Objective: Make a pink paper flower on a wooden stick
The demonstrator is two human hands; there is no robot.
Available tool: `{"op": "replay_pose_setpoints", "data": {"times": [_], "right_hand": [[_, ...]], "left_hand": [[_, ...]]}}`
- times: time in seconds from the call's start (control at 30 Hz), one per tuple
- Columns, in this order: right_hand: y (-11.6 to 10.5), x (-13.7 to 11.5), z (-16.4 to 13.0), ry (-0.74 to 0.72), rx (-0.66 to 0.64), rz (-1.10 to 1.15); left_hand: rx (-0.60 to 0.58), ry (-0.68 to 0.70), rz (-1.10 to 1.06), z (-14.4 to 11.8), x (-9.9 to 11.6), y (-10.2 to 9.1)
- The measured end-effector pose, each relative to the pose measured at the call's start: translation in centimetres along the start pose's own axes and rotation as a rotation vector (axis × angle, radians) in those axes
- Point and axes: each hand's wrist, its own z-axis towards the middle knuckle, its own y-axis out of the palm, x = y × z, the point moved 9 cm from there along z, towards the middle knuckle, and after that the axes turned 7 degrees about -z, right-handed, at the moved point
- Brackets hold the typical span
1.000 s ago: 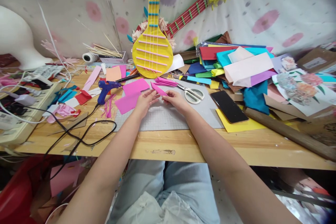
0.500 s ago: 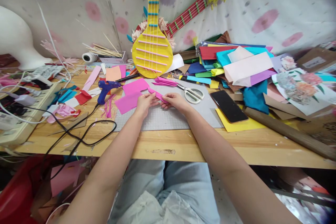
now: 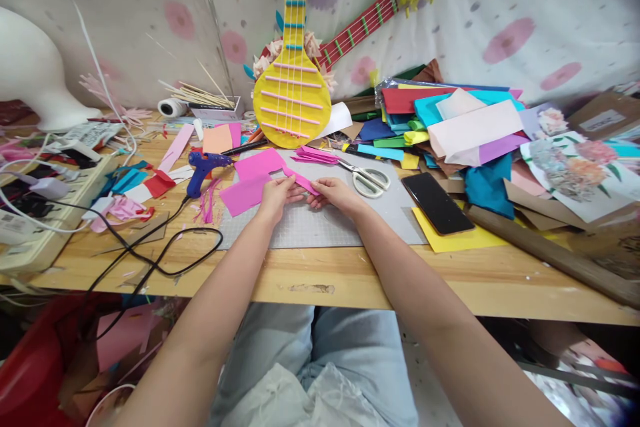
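Note:
A narrow folded strip of magenta paper [image 3: 301, 180] is pinched at its two ends, low over the grey cutting mat [image 3: 320, 230]. My left hand [image 3: 279, 197] closes on the left end, my right hand [image 3: 333, 195] on the right. Flat magenta sheets [image 3: 257, 163] lie just left of the strip, one partly behind my left fingers. Beyond my hands is a stack of cut magenta pieces [image 3: 315, 155]. White-handled scissors [image 3: 370, 181] rest to the right, their blades toward the stack.
A blue glue gun [image 3: 200, 170] with a black cable [image 3: 165, 273] lies at left. Behind the mat stands a yellow paper lute [image 3: 293, 103]. On the right are a phone [image 3: 437, 202], a wooden stick [image 3: 550, 253] and piled coloured paper [image 3: 475, 123]. A power strip [image 3: 55, 220] sits far left.
The view has shifted very slightly. Both hands keep their pinch on the magenta strip, with almost no movement.

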Motion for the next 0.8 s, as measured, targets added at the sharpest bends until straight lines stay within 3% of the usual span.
{"op": "replay_pose_setpoints", "data": {"times": [0.8], "right_hand": [[0.11, 0.26, 0.22, -0.015, -0.018, -0.027]], "left_hand": [[0.053, 0.021, -0.045, 0.11, 0.04, -0.38]]}}
